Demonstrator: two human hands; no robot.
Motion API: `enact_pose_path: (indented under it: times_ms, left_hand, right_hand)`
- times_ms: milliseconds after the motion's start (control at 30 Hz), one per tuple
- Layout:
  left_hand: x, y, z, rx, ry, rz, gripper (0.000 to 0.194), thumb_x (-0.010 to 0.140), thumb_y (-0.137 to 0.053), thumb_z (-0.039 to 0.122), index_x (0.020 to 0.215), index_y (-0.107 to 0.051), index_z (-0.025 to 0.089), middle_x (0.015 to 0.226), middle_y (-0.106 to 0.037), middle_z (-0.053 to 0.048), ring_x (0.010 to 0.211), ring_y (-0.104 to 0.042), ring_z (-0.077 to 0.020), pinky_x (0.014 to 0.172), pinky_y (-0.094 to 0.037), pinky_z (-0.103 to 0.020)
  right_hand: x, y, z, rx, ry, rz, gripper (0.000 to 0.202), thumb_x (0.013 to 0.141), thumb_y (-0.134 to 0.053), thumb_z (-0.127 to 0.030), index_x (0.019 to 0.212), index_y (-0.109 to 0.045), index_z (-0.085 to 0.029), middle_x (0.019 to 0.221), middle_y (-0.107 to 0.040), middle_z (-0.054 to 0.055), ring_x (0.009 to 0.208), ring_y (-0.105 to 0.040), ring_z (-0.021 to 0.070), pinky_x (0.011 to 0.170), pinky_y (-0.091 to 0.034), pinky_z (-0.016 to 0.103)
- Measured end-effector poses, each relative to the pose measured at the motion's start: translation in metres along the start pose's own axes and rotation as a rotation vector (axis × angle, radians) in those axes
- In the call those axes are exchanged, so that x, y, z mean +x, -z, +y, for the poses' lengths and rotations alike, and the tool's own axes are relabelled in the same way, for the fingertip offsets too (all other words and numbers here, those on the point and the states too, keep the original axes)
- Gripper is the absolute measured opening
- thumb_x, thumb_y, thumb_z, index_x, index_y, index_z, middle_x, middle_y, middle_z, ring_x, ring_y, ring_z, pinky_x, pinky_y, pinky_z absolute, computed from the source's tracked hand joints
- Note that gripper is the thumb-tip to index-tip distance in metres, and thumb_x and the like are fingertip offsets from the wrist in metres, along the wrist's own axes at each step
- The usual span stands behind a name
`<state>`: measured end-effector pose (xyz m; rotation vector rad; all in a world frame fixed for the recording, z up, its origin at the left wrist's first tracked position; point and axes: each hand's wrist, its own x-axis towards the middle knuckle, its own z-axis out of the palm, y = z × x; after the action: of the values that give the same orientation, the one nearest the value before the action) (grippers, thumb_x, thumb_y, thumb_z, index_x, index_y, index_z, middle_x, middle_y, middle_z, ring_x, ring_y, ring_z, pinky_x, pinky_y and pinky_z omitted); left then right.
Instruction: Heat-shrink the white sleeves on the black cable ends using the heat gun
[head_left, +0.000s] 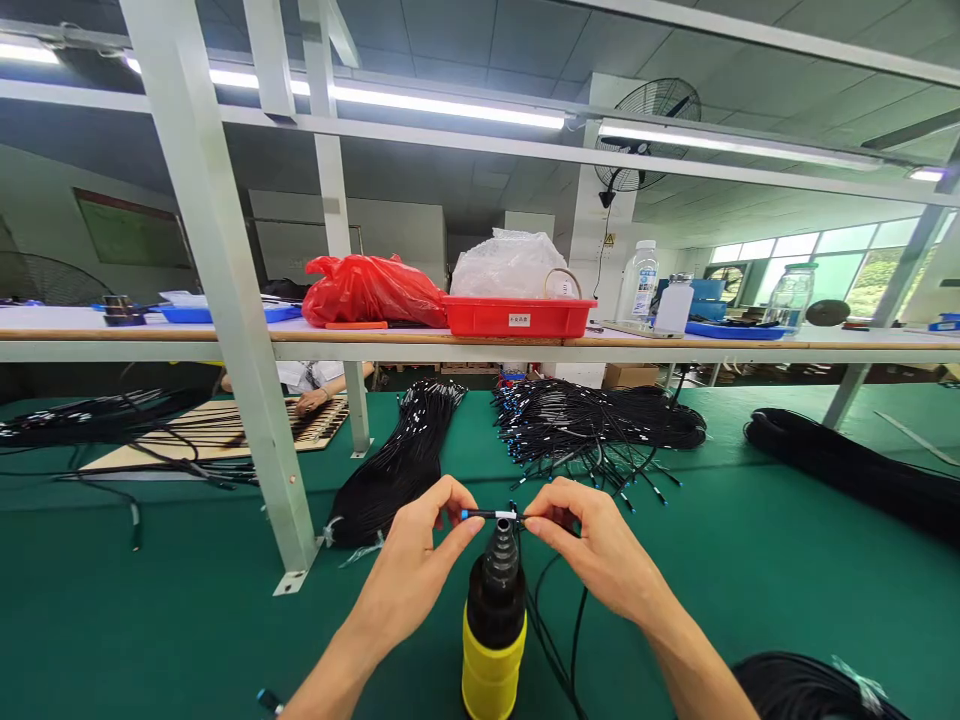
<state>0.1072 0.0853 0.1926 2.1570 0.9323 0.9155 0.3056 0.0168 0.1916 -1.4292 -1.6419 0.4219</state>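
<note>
In the middle of the head view a thin black cable (505, 515) is stretched level between my two hands, with a blue tip on its left end and a white sleeve at its middle. My left hand (416, 555) pinches it near the blue tip between thumb and forefinger. To the right of the white sleeve, my right hand (604, 550) pinches the same cable, whose slack hangs down to the bench. Directly below the sleeve points the stepped black nozzle of an upright yellow hot-air gun (493, 650). Whether cable and nozzle touch, I cannot tell.
Behind my hands lie a tied cable bundle (397, 465) and a blue-tipped cable pile (592, 420). A white post (247, 330) stands at left. Above runs a shelf holding a red tray (517, 318). Across the bench, another person's hand (311, 400) rests over a cable board.
</note>
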Motion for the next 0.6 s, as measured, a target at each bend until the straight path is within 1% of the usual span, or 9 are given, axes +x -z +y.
enact_pose_path:
  times_ms: [100,167,233,300,367,433,467,533,600]
  left_hand:
    - [-0.001,0.000,0.000,0.010,-0.006,0.001,0.015,0.091,-0.051,0.035,0.082,-0.054,0.023,0.079,-0.055,0.003,0.077,-0.048,-0.0161,0.071,-0.037,-0.026]
    - [-0.001,0.000,0.001,0.014,-0.007,-0.004,0.022,0.092,-0.048,0.040,0.080,-0.053,0.022,0.078,-0.054,0.003,0.075,-0.047,-0.0162,0.068,-0.036,-0.026]
    - [-0.001,0.000,0.003,0.004,0.003,-0.008,0.033,0.095,-0.041,0.046,0.074,-0.050,0.022,0.074,-0.052,0.002,0.071,-0.046,-0.0162,0.064,-0.034,-0.026]
    - [-0.001,0.001,0.002,0.003,0.016,0.000,0.041,0.097,-0.033,0.050,0.072,-0.048,0.022,0.070,-0.050,0.002,0.067,-0.045,-0.0160,0.061,-0.032,-0.027]
    - [-0.002,0.003,-0.005,0.043,0.040,0.014,0.042,0.097,-0.029,0.051,0.074,-0.049,0.022,0.070,-0.050,0.002,0.067,-0.045,-0.0164,0.060,-0.032,-0.027]
    - [-0.005,0.006,-0.023,0.128,0.073,0.000,0.038,0.096,-0.031,0.051,0.079,-0.050,0.023,0.075,-0.054,0.001,0.071,-0.048,-0.0177,0.064,-0.035,-0.027]
    - [-0.009,0.008,-0.037,0.178,0.094,-0.025,0.034,0.095,-0.033,0.049,0.082,-0.051,0.024,0.078,-0.056,0.001,0.075,-0.051,-0.0186,0.067,-0.037,-0.028]
    - [-0.022,0.009,-0.074,0.286,0.145,-0.101,0.022,0.091,-0.040,0.040,0.087,-0.054,0.024,0.084,-0.062,0.000,0.083,-0.056,-0.0202,0.076,-0.040,-0.029]
    - [-0.042,0.007,-0.118,0.416,0.258,-0.230,0.014,0.083,-0.046,0.026,0.091,-0.058,0.025,0.086,-0.065,0.000,0.087,-0.059,-0.0206,0.079,-0.042,-0.030]
  right_hand:
    - [-0.001,-0.001,0.000,0.008,-0.006,0.015,0.014,0.087,-0.059,-0.024,0.074,-0.064,-0.020,0.072,-0.056,-0.002,0.067,-0.050,0.0133,0.060,-0.036,0.025]
    - [-0.002,-0.001,-0.001,-0.008,-0.016,0.012,0.017,0.088,-0.058,-0.027,0.075,-0.066,-0.020,0.072,-0.058,-0.002,0.067,-0.050,0.0136,0.059,-0.035,0.025]
    - [-0.001,0.000,-0.001,-0.031,-0.035,-0.001,0.024,0.091,-0.054,-0.031,0.075,-0.068,-0.020,0.069,-0.059,-0.002,0.064,-0.049,0.0135,0.057,-0.034,0.025]
    - [0.001,0.001,0.008,-0.056,-0.063,-0.009,0.033,0.094,-0.047,-0.036,0.076,-0.070,-0.020,0.067,-0.061,0.000,0.060,-0.050,0.0138,0.055,-0.034,0.026]
    - [0.003,0.002,0.028,-0.101,-0.101,0.037,0.039,0.096,-0.041,-0.040,0.083,-0.071,-0.019,0.071,-0.065,0.003,0.064,-0.056,0.0160,0.058,-0.039,0.027]
    - [0.003,0.002,0.058,-0.169,-0.152,0.124,0.041,0.095,-0.038,-0.044,0.096,-0.070,-0.017,0.084,-0.070,0.007,0.079,-0.063,0.0207,0.069,-0.046,0.031]
    - [0.001,0.002,0.076,-0.193,-0.191,0.151,0.040,0.093,-0.041,-0.044,0.102,-0.068,-0.016,0.090,-0.070,0.010,0.088,-0.064,0.0237,0.077,-0.047,0.034]
    - [-0.007,0.001,0.110,-0.215,-0.279,0.180,0.038,0.089,-0.045,-0.042,0.101,-0.067,-0.013,0.091,-0.071,0.014,0.094,-0.065,0.0282,0.082,-0.049,0.039]
    - [-0.019,0.000,0.138,-0.213,-0.359,0.186,0.038,0.084,-0.049,-0.041,0.099,-0.066,-0.011,0.093,-0.071,0.017,0.093,-0.067,0.0299,0.081,-0.051,0.041]
